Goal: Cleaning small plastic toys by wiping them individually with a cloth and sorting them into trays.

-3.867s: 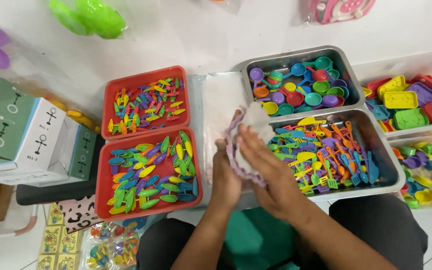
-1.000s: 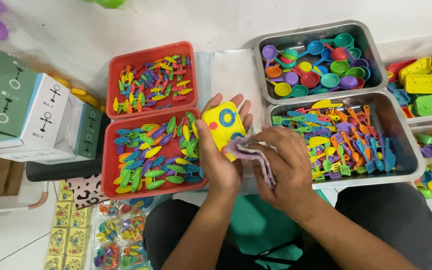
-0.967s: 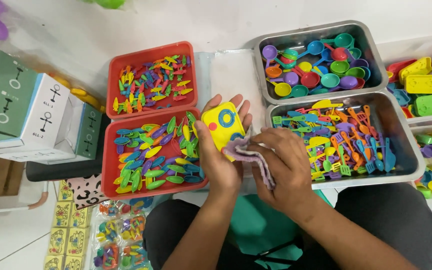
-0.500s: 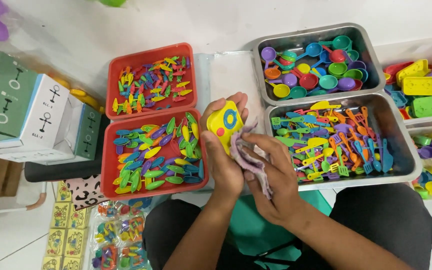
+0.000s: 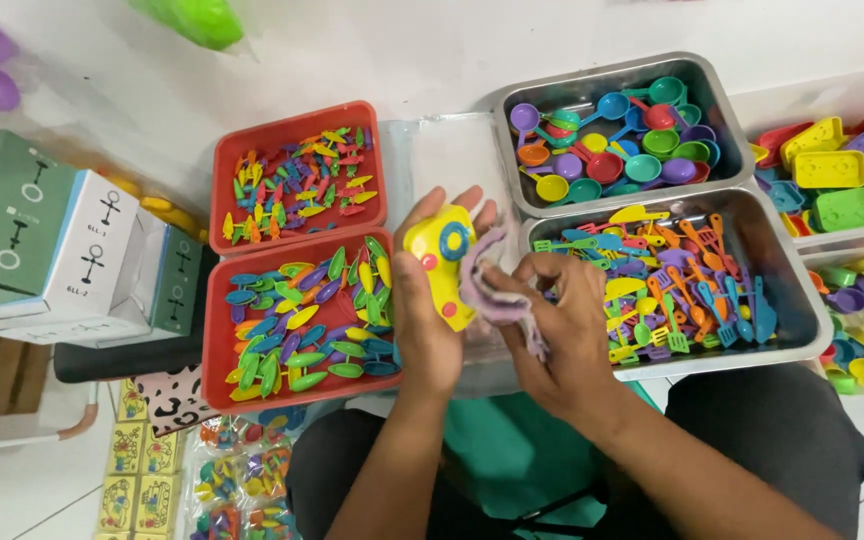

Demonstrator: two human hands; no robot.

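- The surface is a white floor [image 5: 402, 50]; at the bottom left it shows tile lines, and the person sits on it with the knees apart.
- The left hand [image 5: 422, 310] holds a yellow toy stove [image 5: 440, 262] with a blue ring and red dots. The fingers are half curled around it: the thumb lies on its near edge, and the other fingertips show behind its far edge.
- The right hand [image 5: 552, 335] grips a pale purple cloth [image 5: 495, 290]. The fingers are closed on the cloth and press it against the right side of the toy stove.
- The toy stove is up in the air, between the red trays and the steel trays.
- Two red trays: the far one [image 5: 297, 180] with small toy carrots, the near one [image 5: 302, 320] with leaf-shaped pieces.
- Two steel trays: one [image 5: 617, 130] with toy pans, one [image 5: 672, 285] with toy utensils.
- At the left stands a group of white and green cardboard boxes [image 5: 62, 250].
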